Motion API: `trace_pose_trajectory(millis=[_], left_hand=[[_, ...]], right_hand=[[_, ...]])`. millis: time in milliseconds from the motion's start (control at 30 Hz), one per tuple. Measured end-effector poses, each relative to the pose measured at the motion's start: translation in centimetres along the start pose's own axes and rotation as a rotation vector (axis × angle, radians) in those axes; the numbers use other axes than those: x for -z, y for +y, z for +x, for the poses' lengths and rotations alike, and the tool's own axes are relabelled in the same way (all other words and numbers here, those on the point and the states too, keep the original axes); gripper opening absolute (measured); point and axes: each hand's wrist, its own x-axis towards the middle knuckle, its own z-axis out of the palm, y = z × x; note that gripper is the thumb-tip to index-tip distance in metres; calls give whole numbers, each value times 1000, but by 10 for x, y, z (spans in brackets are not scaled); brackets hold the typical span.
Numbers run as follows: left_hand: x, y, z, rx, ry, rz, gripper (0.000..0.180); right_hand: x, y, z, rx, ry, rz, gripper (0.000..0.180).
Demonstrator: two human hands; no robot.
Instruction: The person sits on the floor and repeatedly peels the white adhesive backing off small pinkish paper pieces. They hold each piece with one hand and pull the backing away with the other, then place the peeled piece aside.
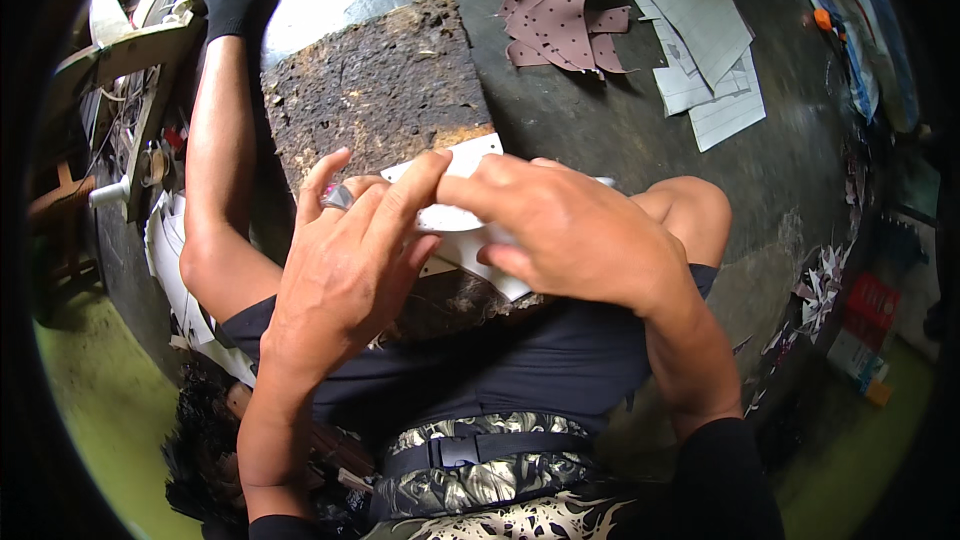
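Observation:
Over the near edge of a rough, dark, worn board point(375, 75), my two hands come together around white sheet pieces point(477, 149) with small dark holes. My left hand point(345, 255), with a silver ring, pinches one curled white piece between thumb and fingers. From the other side my right hand point(580, 230) bends over the same piece, its fingers curled and its thumb below. More white material lies beneath both hands on the board. My fingers hide much of these pieces, so I cannot tell how many there are.
Ahead to the right, brown cut pieces with holes point(560, 15) lie piled on the dark floor, beside pale paper sheets point(710, 50). A wooden frame point(130, 60) stands at left. White scraps point(825, 285) and a blue-and-white bag point(865, 35) are at right. My legs flank the board.

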Motion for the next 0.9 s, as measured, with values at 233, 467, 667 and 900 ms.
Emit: trace_pose_trajectory(millis=[233, 467, 667, 900], left_hand=[[-1, -4, -34, 336, -57, -91, 59], [14, 11, -31, 301, 61, 248, 54], [-38, 29, 7, 259, 186, -328, 43], [-77, 17, 15, 213, 289, -369, 25]], right_hand=[[-15, 32, -36, -425, 456, 651, 53], [-37, 31, -41, -526, 523, 975, 36], [-45, 21, -31, -489, 504, 992, 26], [-54, 35, -30, -479, 539, 1006, 18]])
